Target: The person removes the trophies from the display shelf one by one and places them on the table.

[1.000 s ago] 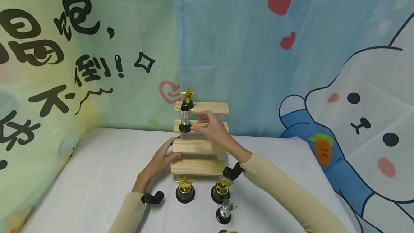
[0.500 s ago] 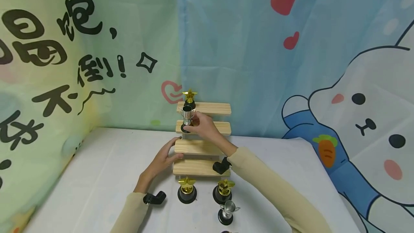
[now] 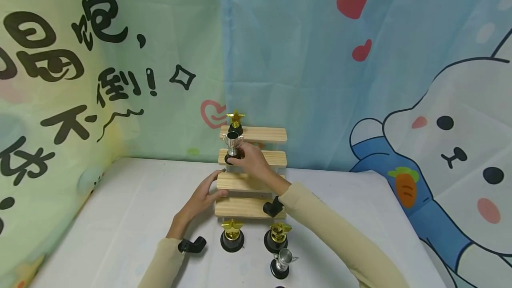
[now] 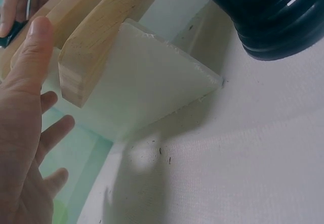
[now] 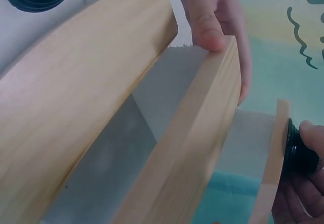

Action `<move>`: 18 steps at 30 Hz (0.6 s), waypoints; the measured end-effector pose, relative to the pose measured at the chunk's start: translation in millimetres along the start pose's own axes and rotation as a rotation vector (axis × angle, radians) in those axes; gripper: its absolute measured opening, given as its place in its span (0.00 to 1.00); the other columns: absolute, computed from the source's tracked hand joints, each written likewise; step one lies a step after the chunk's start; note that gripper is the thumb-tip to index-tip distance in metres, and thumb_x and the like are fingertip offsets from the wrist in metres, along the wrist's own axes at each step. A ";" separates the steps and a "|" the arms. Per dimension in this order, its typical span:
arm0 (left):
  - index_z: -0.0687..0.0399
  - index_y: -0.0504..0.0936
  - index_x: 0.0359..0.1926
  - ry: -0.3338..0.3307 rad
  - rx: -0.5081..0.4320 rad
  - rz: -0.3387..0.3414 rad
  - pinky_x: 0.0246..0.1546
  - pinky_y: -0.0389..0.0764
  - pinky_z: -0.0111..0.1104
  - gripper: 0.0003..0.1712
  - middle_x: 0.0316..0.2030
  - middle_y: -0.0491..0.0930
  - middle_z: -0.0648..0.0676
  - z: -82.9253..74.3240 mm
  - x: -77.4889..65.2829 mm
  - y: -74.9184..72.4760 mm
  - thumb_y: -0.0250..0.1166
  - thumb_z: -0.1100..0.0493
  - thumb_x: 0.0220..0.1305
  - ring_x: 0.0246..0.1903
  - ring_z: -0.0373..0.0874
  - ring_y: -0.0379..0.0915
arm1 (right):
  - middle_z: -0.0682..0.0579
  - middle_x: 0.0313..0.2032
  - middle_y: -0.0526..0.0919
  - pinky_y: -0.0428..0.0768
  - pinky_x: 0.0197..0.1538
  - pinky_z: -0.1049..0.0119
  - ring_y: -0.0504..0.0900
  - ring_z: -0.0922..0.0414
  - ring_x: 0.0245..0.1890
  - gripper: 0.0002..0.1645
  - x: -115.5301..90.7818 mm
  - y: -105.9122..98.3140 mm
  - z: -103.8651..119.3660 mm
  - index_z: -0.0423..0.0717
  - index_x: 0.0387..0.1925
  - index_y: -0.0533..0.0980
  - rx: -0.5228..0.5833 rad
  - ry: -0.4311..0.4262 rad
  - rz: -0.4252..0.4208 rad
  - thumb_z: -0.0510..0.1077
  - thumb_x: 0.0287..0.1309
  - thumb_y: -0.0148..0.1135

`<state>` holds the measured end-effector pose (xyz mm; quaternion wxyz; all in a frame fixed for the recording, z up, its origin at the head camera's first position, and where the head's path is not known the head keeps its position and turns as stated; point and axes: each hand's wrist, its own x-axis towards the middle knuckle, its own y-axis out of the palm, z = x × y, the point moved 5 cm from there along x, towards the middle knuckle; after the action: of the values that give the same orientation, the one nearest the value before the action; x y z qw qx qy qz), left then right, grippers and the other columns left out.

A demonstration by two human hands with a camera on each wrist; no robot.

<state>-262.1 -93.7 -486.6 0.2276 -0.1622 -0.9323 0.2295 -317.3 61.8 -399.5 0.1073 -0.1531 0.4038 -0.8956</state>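
Note:
In the head view my right hand [image 3: 254, 159] pinches a small silver trophy cup [image 3: 233, 143] by its lower part. The cup stands upright at the left end of the second plank from the top of a stepped wooden display rack [image 3: 250, 208]. Its black base [image 5: 299, 150] meets the plank in the right wrist view. My left hand [image 3: 202, 197] rests at the rack's left side, thumb [image 5: 212, 37] against a plank end, other fingers spread and fairly straight in the left wrist view. A gold star trophy [image 3: 236, 121] stands on the top plank, behind the cup.
Before the rack stand two gold star trophies, a left one [image 3: 232, 237] and a right one [image 3: 277, 237], and another silver cup [image 3: 282, 263]. A dark base edge shows at the bottom of the head view. A printed cloth backdrop [image 3: 280, 57] hangs behind the white table [image 3: 132, 203].
My right hand has moved left and closed in around the silver cup's lower part, and the cup has settled slightly. My left hand keeps its place at the rack. The head view has shifted slightly.

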 end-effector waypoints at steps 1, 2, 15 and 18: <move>0.70 0.62 0.68 -0.003 0.002 0.001 0.68 0.64 0.58 0.36 0.63 0.71 0.69 2.8 0.0 1.3 0.65 0.63 0.63 0.65 0.64 0.65 | 0.52 0.28 0.76 0.64 0.31 0.69 0.68 0.59 0.27 0.14 -0.2 0.2 -0.3 0.46 0.36 0.76 -0.001 -0.001 0.001 0.50 0.56 0.70; 0.70 0.62 0.68 -0.004 0.007 -0.001 0.68 0.64 0.58 0.36 0.63 0.70 0.69 6.8 0.0 2.9 0.65 0.63 0.63 0.65 0.65 0.65 | 0.52 0.28 0.76 0.64 0.31 0.69 0.68 0.59 0.27 0.14 -0.5 0.5 -0.7 0.46 0.36 0.76 -0.001 -0.003 0.002 0.50 0.56 0.70; 0.50 0.63 0.69 0.011 -0.017 -0.012 0.70 0.64 0.53 0.36 0.65 0.71 0.57 39.3 1.6 9.9 0.66 0.57 0.63 0.67 0.55 0.65 | 0.50 0.36 0.85 0.82 0.44 0.62 0.83 0.54 0.39 0.15 -30.5 -17.2 17.1 0.46 0.37 0.79 0.033 -0.016 0.000 0.50 0.54 0.71; 0.49 0.64 0.69 0.024 -0.015 -0.012 0.70 0.64 0.52 0.35 0.66 0.70 0.55 39.8 3.5 8.7 0.66 0.57 0.63 0.67 0.54 0.65 | 0.50 0.39 0.86 0.84 0.51 0.58 0.85 0.53 0.45 0.15 -50.1 -24.0 30.8 0.46 0.40 0.80 0.065 -0.049 0.022 0.49 0.53 0.72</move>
<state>-283.2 -99.0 -521.2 0.2390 -0.1608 -0.9322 0.2191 -261.3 72.0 -371.4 0.1317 -0.1672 0.3734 -0.9029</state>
